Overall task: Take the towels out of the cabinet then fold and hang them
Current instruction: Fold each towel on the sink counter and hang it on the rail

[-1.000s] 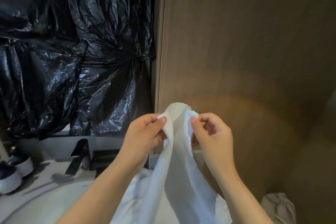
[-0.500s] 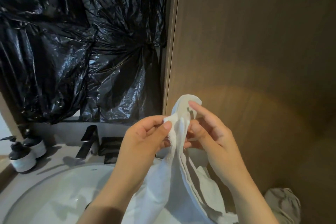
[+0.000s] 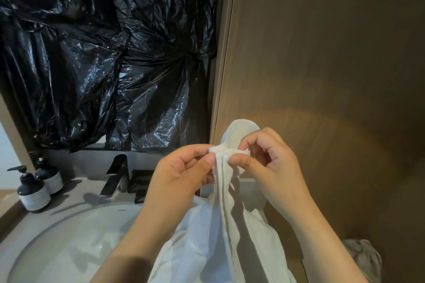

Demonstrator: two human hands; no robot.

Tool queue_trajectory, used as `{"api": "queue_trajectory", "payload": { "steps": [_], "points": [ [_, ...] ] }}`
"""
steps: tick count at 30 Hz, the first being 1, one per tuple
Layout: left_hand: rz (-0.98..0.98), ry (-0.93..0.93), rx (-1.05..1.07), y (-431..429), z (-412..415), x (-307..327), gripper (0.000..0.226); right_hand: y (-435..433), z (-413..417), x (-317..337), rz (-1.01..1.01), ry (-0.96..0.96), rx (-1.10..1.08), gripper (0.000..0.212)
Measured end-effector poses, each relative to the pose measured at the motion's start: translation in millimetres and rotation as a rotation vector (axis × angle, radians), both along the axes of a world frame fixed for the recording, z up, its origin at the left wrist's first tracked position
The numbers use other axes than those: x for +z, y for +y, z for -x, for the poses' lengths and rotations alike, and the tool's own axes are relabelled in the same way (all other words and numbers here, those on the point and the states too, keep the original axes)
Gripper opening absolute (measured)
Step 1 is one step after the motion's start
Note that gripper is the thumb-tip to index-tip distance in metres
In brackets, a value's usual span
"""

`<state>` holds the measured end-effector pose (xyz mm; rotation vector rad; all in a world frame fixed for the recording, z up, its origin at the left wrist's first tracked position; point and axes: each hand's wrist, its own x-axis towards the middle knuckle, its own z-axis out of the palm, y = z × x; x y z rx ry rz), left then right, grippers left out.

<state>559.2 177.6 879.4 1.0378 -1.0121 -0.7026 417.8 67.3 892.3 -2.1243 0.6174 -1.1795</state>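
I'm seeing white cloth here: the towel (image 3: 230, 225) is soft and matt, with a rougher woven band along its edge. Behind it the black plastic sheet (image 3: 103, 64) is glossy and crinkled. The wood-grain panel (image 3: 322, 53) is matt brown, the sink (image 3: 69, 243) smooth, shiny white, the faucet (image 3: 116, 174) matt black.

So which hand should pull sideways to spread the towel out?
Probably the left hand. Both hands pinch the towel side by side at its top, but the left has open room over the sink, while the right hand sits close to the wooden wall.
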Motion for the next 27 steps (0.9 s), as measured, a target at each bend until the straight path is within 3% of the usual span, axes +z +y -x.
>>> {"api": "queue_trajectory", "payload": {
  "steps": [7,12,17,21,27],
  "points": [
    [0.005,-0.048,-0.006,5,2,1,0.035,0,0,-1,0.013,0.038,0.012,0.022],
    [0.037,-0.107,0.111,4,5,3,0.027,4,-2,4,0.029,0.019,0.025,0.026],
    [0.091,-0.144,0.166,4,2,4,0.027,1,2,11,0.035,0.036,0.083,0.015],
    [0.119,-0.191,0.18,2,-11,9,0.028,-12,15,15,0.153,0.199,0.07,0.014],
    [0.144,-0.279,0.238,-2,-36,20,0.03,-47,40,22,0.48,0.557,-0.084,0.034]
  ]
}}
